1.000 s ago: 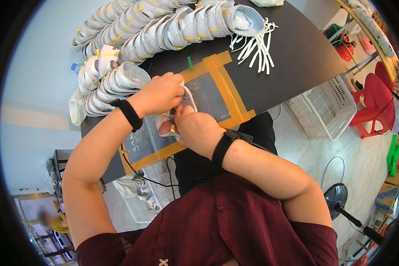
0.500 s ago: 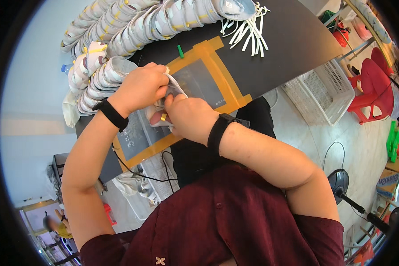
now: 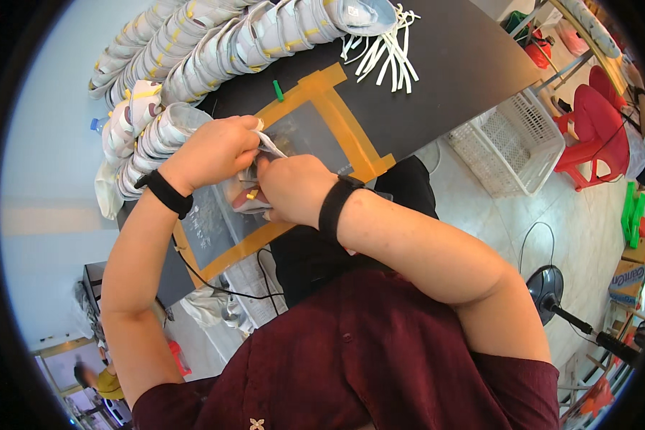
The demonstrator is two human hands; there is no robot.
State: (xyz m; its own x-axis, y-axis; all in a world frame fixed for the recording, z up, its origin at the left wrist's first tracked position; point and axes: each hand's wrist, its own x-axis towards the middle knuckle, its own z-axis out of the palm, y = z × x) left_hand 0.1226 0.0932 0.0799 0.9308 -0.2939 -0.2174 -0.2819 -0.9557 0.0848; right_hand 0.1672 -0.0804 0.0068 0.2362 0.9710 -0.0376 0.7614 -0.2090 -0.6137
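Between my hands is a pale grey shoe upper (image 3: 239, 195) with a dull pink patch and a small yellow tab, held above the taped sheet on the table. My left hand (image 3: 218, 149) pinches its far edge, fingers bent. My right hand (image 3: 299, 190) grips its near right side, the thumb showing underneath and the fingers partly tucked into the opening. Much of the upper is hidden behind both hands. Left of my left hand stands a short nested row of similar uppers (image 3: 132, 154). Orange-brown tape (image 3: 352, 129) frames the clear sheet below.
Long rows of nested shoe uppers (image 3: 244, 50) fill the far left of the dark table (image 3: 451, 57). White strips (image 3: 390, 61) hang by the row's end. A small green stick (image 3: 277, 90) lies near the tape. To the right stand a white crate (image 3: 512, 147) and red chair (image 3: 598, 136).
The view has shifted slightly, so the table sits further left and lower. More of the upper's pink patch and yellow tab shows between my hands. Both hands keep their hold.
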